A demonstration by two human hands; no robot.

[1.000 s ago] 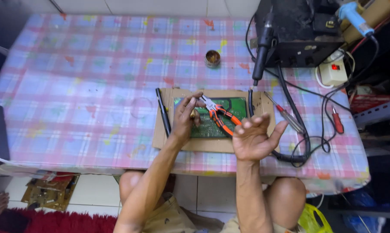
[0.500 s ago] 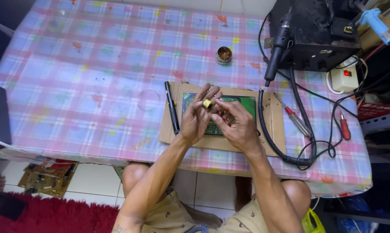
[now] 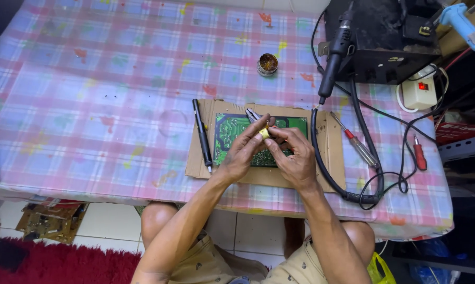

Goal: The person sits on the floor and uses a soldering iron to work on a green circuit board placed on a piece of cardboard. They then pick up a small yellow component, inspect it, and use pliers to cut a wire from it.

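Change since earlier frames: both hands had closed together over the board; one second before, the right hand was spread open with orange-handled pliers beside it, and half a second before the hands had already met on the small yellow part
Left hand point(image 3: 242, 152): fingers pinched on a small yellow component point(image 3: 264, 133), held above the board
Right hand point(image 3: 295, 158): fingertips pinched on the same yellow component from the opposite side, touching the left fingers
Yellow component: between the fingertips of both hands, over the middle of the green circuit board point(image 3: 232, 129)
Circuit board: lay flat on a cardboard sheet point(image 3: 329, 158) on the counter point(image 3: 90, 94), partly hidden by the hands
Pliers point(image 3: 252, 114): only the metal jaws showed, on the board just behind the left fingers
Black pen-shaped tool point(image 3: 201, 134): lay on the cardboard's left edge, just beside the board
Red-handled screwdriver point(image 3: 355, 143): lay on the cardboard's right edge
Small round tin point(image 3: 268, 64): stood on the counter, well apart from the board
Soldering station point(image 3: 379, 37): far right corner, black handpiece point(image 3: 334, 52) hanging toward the cardboard
Counter cover: pink and blue checked cloth
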